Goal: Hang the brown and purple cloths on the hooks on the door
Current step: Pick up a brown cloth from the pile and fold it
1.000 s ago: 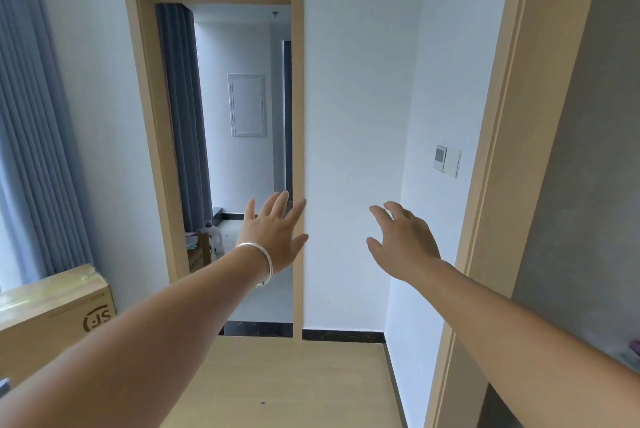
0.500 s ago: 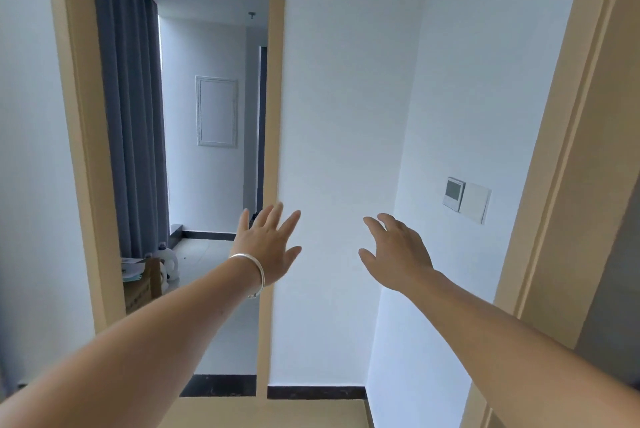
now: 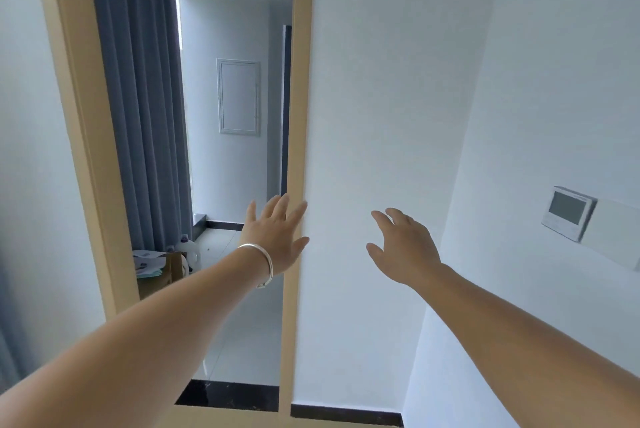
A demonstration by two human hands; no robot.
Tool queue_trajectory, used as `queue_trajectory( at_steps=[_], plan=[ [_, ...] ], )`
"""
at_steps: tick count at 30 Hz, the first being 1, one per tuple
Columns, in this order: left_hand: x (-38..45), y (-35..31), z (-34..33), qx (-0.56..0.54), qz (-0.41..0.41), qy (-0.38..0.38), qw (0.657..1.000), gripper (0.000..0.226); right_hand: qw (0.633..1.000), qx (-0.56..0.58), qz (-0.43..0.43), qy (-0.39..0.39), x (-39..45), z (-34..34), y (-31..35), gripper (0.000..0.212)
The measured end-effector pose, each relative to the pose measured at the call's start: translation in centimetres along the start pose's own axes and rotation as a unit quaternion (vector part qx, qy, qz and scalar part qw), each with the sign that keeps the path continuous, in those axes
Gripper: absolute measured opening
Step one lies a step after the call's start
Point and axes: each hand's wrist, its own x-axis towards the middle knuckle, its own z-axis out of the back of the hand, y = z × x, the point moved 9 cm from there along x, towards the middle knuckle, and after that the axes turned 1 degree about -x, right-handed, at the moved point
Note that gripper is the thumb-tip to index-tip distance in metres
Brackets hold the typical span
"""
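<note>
My left hand (image 3: 273, 237) is extended forward at mid-frame with fingers straight and slightly spread, holding nothing; a thin silver bangle (image 3: 261, 263) circles its wrist. My right hand (image 3: 403, 247) is extended beside it, well apart, fingers relaxed and slightly bent, also empty. Neither hand touches any surface that I can confirm; the left fingertips overlap the light tan wooden door frame (image 3: 298, 116) in view, but contact cannot be determined. Right of the frame is a plain white wall (image 3: 391, 81), and the adjoining wall carries a white square control panel with a grey screen (image 3: 568, 213). Through the doorway I see a long grey pleated curtain (image 3: 142, 98), a white rectangular wall hatch (image 3: 239, 96), a glossy pale tiled floor (image 3: 242, 334), and a brown cardboard box topped with papers (image 3: 156, 271) near a white plastic jug (image 3: 190, 251). The brown and purple cloths and the door hooks are not in view.
</note>
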Motion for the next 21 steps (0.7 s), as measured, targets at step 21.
queue_trajectory(
  at_steps=[21],
  plan=[
    [0.2, 29.4, -10.6, 0.155, 0.327, 0.087, 0.928, 0.065, 0.929, 0.149, 0.337, 0.012, 27.2, -15.3, 29.1, 0.06]
  ],
)
